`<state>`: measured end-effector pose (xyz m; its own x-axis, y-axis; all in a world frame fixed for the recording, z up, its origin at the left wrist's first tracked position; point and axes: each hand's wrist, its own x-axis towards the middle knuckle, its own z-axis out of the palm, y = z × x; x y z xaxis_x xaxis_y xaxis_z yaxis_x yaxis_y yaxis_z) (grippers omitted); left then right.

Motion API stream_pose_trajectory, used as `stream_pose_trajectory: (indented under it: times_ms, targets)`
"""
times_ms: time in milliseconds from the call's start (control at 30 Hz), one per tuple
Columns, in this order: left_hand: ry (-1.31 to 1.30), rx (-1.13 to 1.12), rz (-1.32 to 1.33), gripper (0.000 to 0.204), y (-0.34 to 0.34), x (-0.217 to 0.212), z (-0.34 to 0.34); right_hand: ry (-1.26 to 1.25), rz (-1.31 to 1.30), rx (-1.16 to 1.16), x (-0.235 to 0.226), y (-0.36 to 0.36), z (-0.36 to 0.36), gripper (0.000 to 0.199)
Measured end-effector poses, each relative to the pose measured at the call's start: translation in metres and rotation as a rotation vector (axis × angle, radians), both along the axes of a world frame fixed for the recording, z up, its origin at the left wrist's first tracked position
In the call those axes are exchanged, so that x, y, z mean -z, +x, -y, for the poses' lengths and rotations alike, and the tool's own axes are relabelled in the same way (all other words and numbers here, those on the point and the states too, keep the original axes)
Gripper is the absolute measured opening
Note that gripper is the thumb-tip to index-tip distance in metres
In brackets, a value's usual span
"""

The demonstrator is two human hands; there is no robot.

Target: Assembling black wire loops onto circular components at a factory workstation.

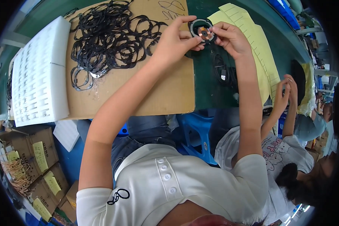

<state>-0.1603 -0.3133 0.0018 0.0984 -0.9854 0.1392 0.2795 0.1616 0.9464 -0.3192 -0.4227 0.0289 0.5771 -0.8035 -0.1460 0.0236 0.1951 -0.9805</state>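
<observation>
Near the far edge of the work surface, both my hands meet at a round dark disc-shaped part (195, 26) with a pale rim and a copper coil (205, 34) at its middle. My left hand (176, 40) grips the disc from its left side, thumb and fingers around the edge. Closed in a pinch, my right hand (231, 37) has its fingertips at the right of the coil and rim; the exact contact is partly hidden. To the left lies a tangled heap of thin black ring-shaped frames (109, 41) on a cardboard sheet (169, 86).
A white foam tray (39, 75) stands along the cardboard's left side. A black coiled cable (219, 69) lies right of it on the green mat. Yellow slotted sheets (258, 45) lie farther right, near a co-worker's hands (286, 90). Cardboard boxes (45, 150) sit lower left; a blue stool (201, 135) is below.
</observation>
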Motion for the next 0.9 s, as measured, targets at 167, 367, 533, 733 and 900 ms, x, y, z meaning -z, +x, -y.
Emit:
stream_pose_trajectory:
  times_ms: [167, 367, 533, 733, 900]
  targets:
    - [0.135, -0.034, 0.361, 0.037, -0.007, 0.010, 0.027, -0.008, -0.304, -0.116, 0.006, -0.027, 0.047, 0.008]
    - [0.025, -0.245, 0.786, 0.027, -0.004, 0.012, 0.030, -0.053, -0.478, -0.124, 0.004, -0.017, 0.050, 0.008]
    - [-0.004, -0.216, 0.999, 0.030, -0.011, 0.011, 0.034, -0.153, -0.570, -0.012, 0.011, -0.009, 0.039, 0.005]
    - [0.046, -0.265, 1.139, 0.023, -0.021, 0.015, 0.039, -0.338, -0.567, 0.030, 0.020, -0.005, 0.030, 0.007]
    - [0.015, -0.328, 1.225, 0.026, -0.025, 0.015, 0.039, -0.732, -0.759, 0.008, 0.026, -0.008, 0.019, 0.009]
